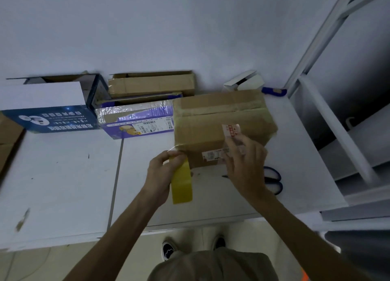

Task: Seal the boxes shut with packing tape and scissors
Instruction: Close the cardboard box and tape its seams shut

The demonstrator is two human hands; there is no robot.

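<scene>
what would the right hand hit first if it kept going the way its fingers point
The brown box: the right hand points at its near face and seems to be touching it, though depth is hard to judge.

Packing station in a plain storeroom.
We see a white worktable (63, 175) against a bare wall (168, 27), cartons (152, 84) lined up beyond the fingers (236, 151), white metal shelving (329, 122) to their right.

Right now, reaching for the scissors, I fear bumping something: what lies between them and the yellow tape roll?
Head view: bare white table, then the right hand on the cardboard box; scissors lie just past it.
</scene>
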